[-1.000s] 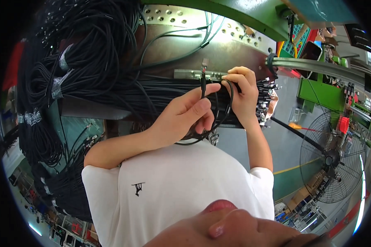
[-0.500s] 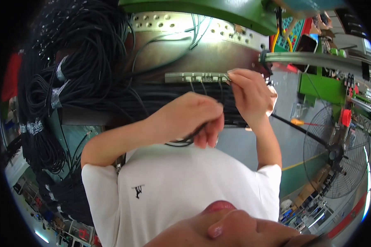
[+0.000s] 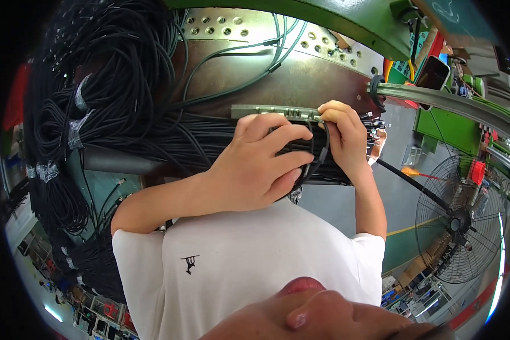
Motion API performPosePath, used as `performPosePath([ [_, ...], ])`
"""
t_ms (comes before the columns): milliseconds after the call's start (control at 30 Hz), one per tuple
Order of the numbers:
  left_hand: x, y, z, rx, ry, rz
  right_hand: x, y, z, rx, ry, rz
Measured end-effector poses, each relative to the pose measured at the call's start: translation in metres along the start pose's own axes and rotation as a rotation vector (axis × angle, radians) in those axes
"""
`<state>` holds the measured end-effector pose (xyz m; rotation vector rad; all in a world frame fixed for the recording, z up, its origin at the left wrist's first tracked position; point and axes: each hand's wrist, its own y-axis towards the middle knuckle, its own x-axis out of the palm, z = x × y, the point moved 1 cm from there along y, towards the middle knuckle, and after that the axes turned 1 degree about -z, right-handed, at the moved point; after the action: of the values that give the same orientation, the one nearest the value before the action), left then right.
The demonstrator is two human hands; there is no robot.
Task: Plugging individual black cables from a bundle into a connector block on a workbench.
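A narrow grey metal strip with a row of slots [image 3: 255,110] lies across the far side of a thick bundle of black cables [image 3: 201,136]. My right hand [image 3: 345,135] is closed at the strip's right end, its fingertips pinching the end of a black cable [image 3: 324,152] there. That cable bends down from the strip toward me. My left hand [image 3: 260,158] lies over the bundle just below the strip, fingers partly spread and curled about the same cable. The palm hides part of the cable. Several thin leads hang from the strip's slots, mostly covered by my fingers.
Coiled black cables [image 3: 124,85] are heaped at the left, tied with clear wrap [image 3: 76,127]. A perforated metal plate [image 3: 221,25] and a green machine beam [image 3: 300,20] stand beyond. A metal rail [image 3: 442,96] runs right, above a floor fan [image 3: 456,224].
My left hand has moved up toward the strip, its fingers spreading, and the cable now loops up to the strip's right end. The right hand stays at that end.
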<state>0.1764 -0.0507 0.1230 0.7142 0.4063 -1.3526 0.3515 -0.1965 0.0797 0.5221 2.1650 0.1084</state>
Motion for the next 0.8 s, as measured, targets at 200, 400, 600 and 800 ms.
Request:
performPosePath([
  [200,-0.043,0.001,-0.031,-0.105,0.084,0.149,0.004,0.001,0.000,-0.043,-0.082,0.019],
  [400,-0.064,0.043,-0.092,-0.250,0.172,0.275,0.002,0.002,0.002,-0.122,-0.151,0.010],
  [600,-0.030,0.118,-0.158,-0.429,-1.363,0.157,-0.015,0.013,-0.001,-0.407,-0.259,-0.114],
  [800,-0.006,0.117,-0.128,-0.589,-1.404,0.109,-0.029,0.032,0.009,-0.048,0.117,-0.313],
])
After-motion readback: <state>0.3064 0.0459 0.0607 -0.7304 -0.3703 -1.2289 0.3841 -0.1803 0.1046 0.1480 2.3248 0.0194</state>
